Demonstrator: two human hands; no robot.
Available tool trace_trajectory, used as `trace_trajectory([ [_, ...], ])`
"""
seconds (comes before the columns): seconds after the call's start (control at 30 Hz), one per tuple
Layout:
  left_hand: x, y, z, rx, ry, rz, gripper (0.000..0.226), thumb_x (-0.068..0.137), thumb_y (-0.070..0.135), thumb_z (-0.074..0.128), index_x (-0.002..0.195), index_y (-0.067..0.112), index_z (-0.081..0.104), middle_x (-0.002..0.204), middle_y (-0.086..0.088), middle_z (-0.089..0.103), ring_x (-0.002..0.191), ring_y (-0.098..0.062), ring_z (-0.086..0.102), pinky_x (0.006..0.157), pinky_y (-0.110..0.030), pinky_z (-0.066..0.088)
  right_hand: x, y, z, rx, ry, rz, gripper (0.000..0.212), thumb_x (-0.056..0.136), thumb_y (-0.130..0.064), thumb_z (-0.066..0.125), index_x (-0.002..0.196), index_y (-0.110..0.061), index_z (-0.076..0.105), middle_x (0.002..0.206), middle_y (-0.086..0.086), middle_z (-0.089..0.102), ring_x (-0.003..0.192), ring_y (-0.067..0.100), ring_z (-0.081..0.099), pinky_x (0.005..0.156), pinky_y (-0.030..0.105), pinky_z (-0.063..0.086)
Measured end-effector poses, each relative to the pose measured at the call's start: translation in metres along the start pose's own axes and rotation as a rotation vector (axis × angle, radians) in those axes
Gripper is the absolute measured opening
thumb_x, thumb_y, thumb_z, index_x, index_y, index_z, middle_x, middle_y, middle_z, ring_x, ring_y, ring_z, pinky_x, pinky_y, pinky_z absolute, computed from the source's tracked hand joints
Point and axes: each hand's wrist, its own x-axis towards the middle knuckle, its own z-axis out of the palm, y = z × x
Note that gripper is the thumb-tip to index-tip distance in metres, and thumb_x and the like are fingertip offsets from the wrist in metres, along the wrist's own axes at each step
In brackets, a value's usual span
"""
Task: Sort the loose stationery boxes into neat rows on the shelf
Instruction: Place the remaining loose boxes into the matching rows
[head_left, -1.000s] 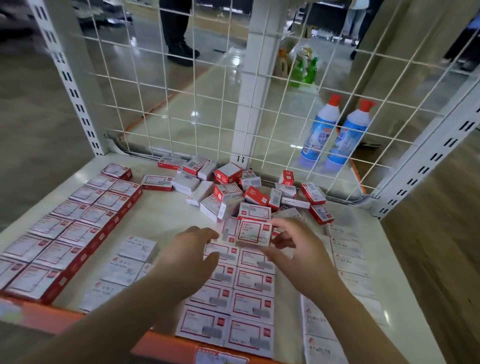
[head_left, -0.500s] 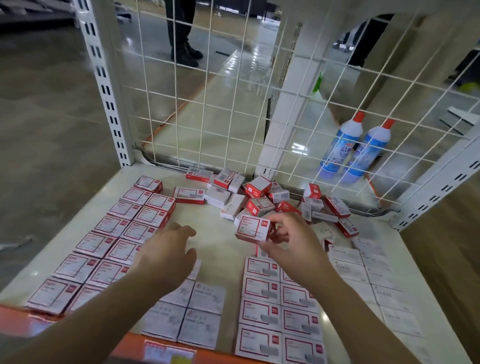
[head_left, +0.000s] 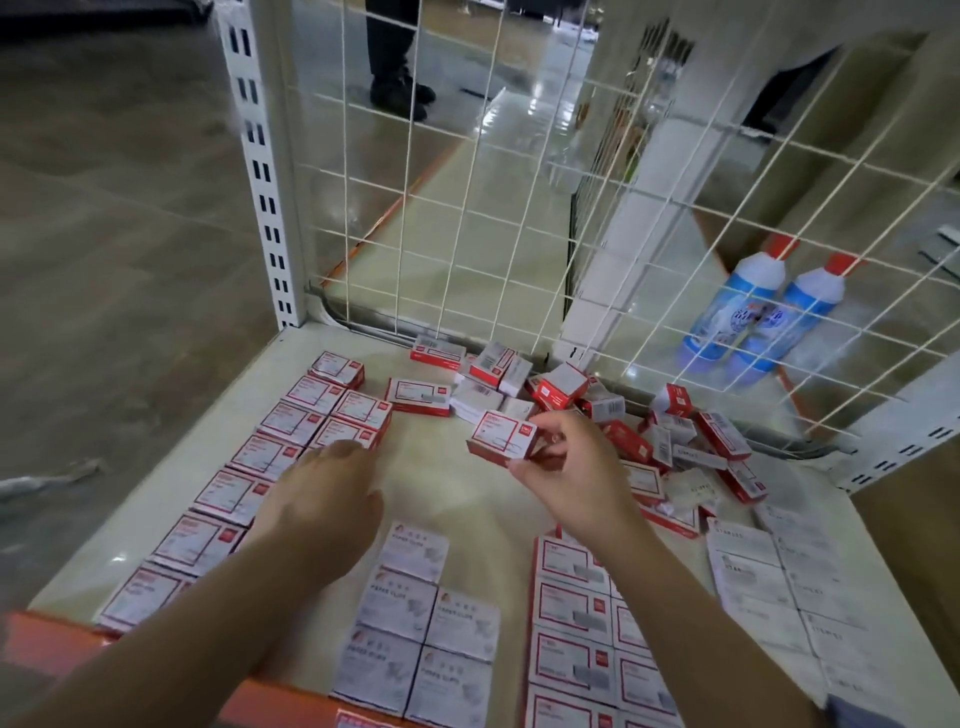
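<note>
The right hand pinches a red-and-white box just in front of the loose pile. The left hand, fingers relaxed and holding nothing, hovers left of this pile, over the shelf.

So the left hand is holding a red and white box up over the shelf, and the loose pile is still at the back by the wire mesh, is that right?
Not quite: the right hand holds the red and white box, pinched above the shelf. The left hand holds nothing and hovers near the left rows. The loose pile is at the back by the wire mesh, as you said. The head view shows this.
</note>
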Motion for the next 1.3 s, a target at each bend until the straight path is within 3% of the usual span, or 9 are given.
trace_trajectory([
  [0.07, 0.006, -0.003, 0.0, 0.02, -0.004, 0.0, 0.036, 0.096, 0.03, 0.039, 0.131, 0.024, 0.045, 0.136, 0.006, 0.045, 0.122, -0.014, 0.042, 0.1, -0.029, 0.034, 0.006, 0.002, 0.005, 0.022, -0.01, 0.0, 0.039, 0.081, -0.02, 0.07, 0.116, -0.02, 0.052, 0.112, -0.008, 0.056, 0.093, 0.001, 0.054, 0.072, 0.01, 0.043],
  [0.2, 0.016, -0.007, 0.003, 0.051, -0.023, 0.002, 0.046, 0.098, 0.033, 0.036, 0.142, 0.026, 0.03, 0.15, 0.007, 0.028, 0.136, -0.014, 0.027, 0.11, -0.03, 0.024, 0.018, 0.004, 0.019, 0.063, -0.025, -0.021, 0.036, 0.081, -0.017, 0.069, 0.114, -0.021, 0.054, 0.113, -0.007, 0.056, 0.087, -0.004, 0.051, 0.067, 0.005, 0.039],
  [0.4, 0.041, -0.011, 0.013, 0.083, -0.075, -0.027, 0.054, 0.099, 0.036, 0.03, 0.149, 0.025, 0.012, 0.157, 0.006, 0.005, 0.143, -0.015, 0.01, 0.117, -0.033, 0.012, 0.039, 0.001, 0.05, 0.025, -0.027, -0.059, 0.033, 0.08, -0.021, 0.07, 0.11, -0.02, 0.057, 0.105, -0.009, 0.058, 0.095, 0.008, 0.057, 0.085, 0.027, 0.048],
  [0.67, 0.056, -0.022, 0.014, 0.075, -0.048, -0.023, 0.052, 0.099, 0.038, 0.029, 0.148, 0.026, 0.017, 0.156, 0.009, 0.011, 0.143, -0.012, 0.012, 0.115, -0.031, 0.013, 0.061, 0.004, 0.082, -0.024, -0.06, -0.074, 0.036, 0.083, -0.025, 0.067, 0.116, -0.018, 0.057, 0.111, -0.003, 0.058, 0.099, 0.012, 0.056, 0.087, 0.03, 0.048],
  [0.87, 0.062, -0.025, 0.014, 0.052, -0.025, 0.0, 0.047, 0.098, 0.039, 0.029, 0.144, 0.027, 0.03, 0.152, 0.01, 0.024, 0.138, -0.012, 0.025, 0.11, -0.027, 0.023, 0.071, 0.003, 0.093, -0.042, -0.051, -0.038, 0.034, 0.084, -0.025, 0.067, 0.114, -0.016, 0.055, 0.109, -0.002, 0.056, 0.097, 0.013, 0.055, 0.079, 0.022, 0.041],
  [1.1, 0.062, -0.027, 0.01, 0.076, -0.032, 0.033, 0.044, 0.098, 0.037, 0.03, 0.139, 0.025, 0.039, 0.144, 0.007, 0.036, 0.133, -0.013, 0.031, 0.109, -0.028, 0.026, 0.085, -0.001, 0.103, -0.042, -0.01, -0.022, 0.028, 0.079, -0.035, 0.07, 0.101, -0.018, 0.062, 0.097, -0.001, 0.063, 0.089, 0.015, 0.06, 0.078, 0.035, 0.051],
  [1.3, 0.067, -0.03, 0.013, 0.018, -0.016, 0.002, 0.039, 0.096, 0.034, 0.037, 0.134, 0.026, 0.046, 0.139, 0.008, 0.041, 0.126, -0.014, 0.041, 0.102, -0.03, 0.038, 0.094, -0.011, 0.103, -0.089, -0.046, -0.039, 0.024, 0.081, -0.03, 0.07, 0.099, -0.016, 0.064, 0.096, -0.002, 0.064, 0.09, 0.015, 0.059, 0.069, 0.025, 0.041],
])
